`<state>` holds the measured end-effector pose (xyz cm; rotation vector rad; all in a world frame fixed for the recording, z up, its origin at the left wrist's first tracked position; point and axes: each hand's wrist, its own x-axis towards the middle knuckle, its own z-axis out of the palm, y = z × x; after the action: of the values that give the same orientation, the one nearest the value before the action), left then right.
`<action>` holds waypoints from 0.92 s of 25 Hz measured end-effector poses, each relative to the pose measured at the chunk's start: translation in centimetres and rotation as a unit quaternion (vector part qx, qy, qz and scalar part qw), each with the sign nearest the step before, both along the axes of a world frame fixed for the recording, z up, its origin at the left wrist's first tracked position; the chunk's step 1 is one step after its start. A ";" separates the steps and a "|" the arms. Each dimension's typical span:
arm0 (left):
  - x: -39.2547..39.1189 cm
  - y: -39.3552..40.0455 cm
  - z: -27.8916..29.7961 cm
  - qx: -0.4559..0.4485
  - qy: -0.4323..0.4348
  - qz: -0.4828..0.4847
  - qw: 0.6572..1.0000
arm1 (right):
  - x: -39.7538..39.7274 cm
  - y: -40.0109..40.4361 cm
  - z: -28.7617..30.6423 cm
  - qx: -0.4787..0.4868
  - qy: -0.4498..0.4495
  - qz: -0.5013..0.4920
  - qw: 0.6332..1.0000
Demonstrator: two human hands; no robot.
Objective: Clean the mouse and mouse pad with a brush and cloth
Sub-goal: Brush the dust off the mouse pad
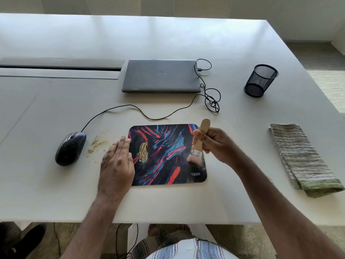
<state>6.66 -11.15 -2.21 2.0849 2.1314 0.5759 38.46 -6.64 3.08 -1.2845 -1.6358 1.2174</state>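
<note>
2 hands at mouse pad [164, 156]: left hand [117, 163] flat, fingers straight, pinning its left edge; right hand [214, 144] gripping brush [197, 146], bristles on its right side. Best swept leftward toward crumbs [97, 144]. Mouse [71, 148] left of pad, cloth [302, 157] well right.
</note>
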 end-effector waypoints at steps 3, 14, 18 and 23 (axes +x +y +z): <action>0.0 0.0 0.0 0.001 0.000 0.001 1.000 | -0.3 -0.3 0.6 0.006 0.014 0.017 1.000; -0.2 0.2 -0.5 0.015 0.006 -0.006 1.000 | 1.0 -1.2 0.5 0.069 -0.060 -0.032 0.995; -0.1 0.2 -0.4 0.018 0.011 -0.008 1.000 | 1.4 -1.6 0.5 0.081 -0.135 -0.002 0.988; -0.1 0.1 -0.4 0.014 0.006 -0.006 1.000 | 1.9 -1.8 0.2 0.154 -0.120 0.018 0.981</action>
<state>6.55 -11.00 -2.59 2.1176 2.1285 0.5964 40.40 -8.49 3.27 -1.2429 -1.9407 0.8100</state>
